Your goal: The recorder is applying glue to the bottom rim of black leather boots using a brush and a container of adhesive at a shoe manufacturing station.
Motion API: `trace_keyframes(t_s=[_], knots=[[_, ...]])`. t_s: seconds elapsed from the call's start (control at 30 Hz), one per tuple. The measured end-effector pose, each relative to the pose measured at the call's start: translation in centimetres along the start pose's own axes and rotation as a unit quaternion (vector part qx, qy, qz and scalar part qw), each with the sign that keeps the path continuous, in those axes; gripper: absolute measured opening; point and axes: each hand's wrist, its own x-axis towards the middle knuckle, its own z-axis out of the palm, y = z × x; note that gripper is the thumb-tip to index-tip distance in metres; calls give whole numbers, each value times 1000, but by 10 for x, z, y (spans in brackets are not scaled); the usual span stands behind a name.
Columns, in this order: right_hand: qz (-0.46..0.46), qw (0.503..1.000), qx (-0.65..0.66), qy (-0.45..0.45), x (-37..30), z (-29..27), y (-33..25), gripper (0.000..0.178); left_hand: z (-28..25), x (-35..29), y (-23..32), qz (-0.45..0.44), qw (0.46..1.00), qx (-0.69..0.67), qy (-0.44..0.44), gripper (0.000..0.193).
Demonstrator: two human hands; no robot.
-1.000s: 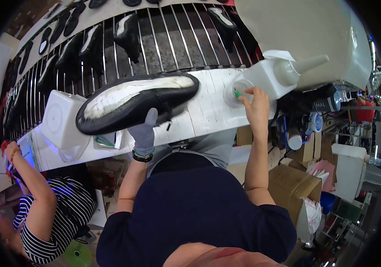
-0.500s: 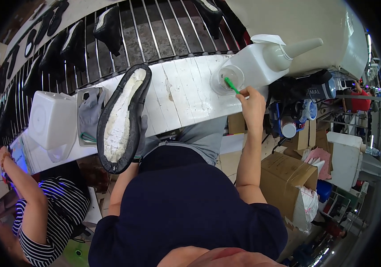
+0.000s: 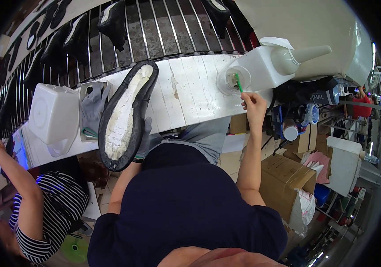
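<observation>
Gripped in my gloved left hand (image 3: 144, 139) is a black shoe upper (image 3: 129, 115), its underside turned up and showing a whitish, rough-edged sole area. Most of that hand is hidden behind the shoe. My bare right hand (image 3: 254, 107) pinches the handle of a small green brush (image 3: 239, 82). The brush head dips inside a round clear cup (image 3: 224, 84) at the table's far edge. Directly beside the cup lies a large white plastic bottle (image 3: 266, 65) with a long spout.
Metal rollers (image 3: 166, 29) run behind the white table (image 3: 186, 95), carrying several black shoes (image 3: 111, 26). At left stand a white container (image 3: 53, 113) and a box (image 3: 83, 139) with a grey glove (image 3: 95, 107). A co-worker in a striped shirt (image 3: 59, 209) sits nearby. Cardboard boxes (image 3: 284, 178) stand at right.
The green brush has tilted more upright in the cup, and my right hand has moved slightly down and right. My left hand still holds the shoe in nearly the same place.
</observation>
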Motion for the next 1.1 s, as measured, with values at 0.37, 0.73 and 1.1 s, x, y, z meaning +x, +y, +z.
trace_keyframes(t_s=[0.37, 0.73, 1.1], knots=[[4, 947, 319, -30, 3, 34, -30, 16, -16, 31, 58, 125, 988, 73, -45, 70], [-169, 894, 167, -379, -83, 62, -148, 13, 54, -5, -23, -101, 963, -232, -91, 86], [-249, 917, 109, -292, -87, 81, -144, 11, 48, 13, 1, 91, 980, -170, 53, 89]])
